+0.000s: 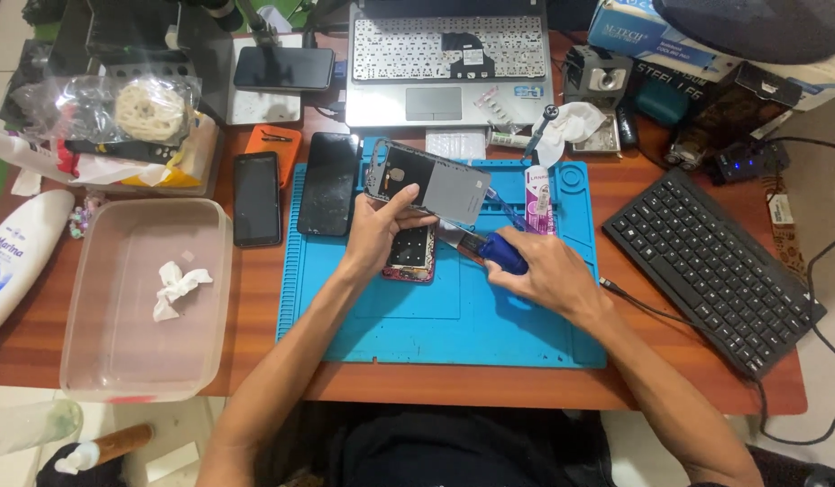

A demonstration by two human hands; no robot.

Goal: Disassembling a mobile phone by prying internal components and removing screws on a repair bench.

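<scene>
My left hand holds a grey phone back cover, lifted and tilted above an opened phone body that lies on the blue work mat. My right hand grips a blue-handled tool whose metal end points left toward the phone body, just under the cover. Part of the phone body is hidden by my left hand and the cover.
Two dark phones lie left of the mat beside an orange case. A clear plastic tub with a crumpled tissue stands at left. A laptop sits behind, a black keyboard at right, a pink-and-white tube on the mat.
</scene>
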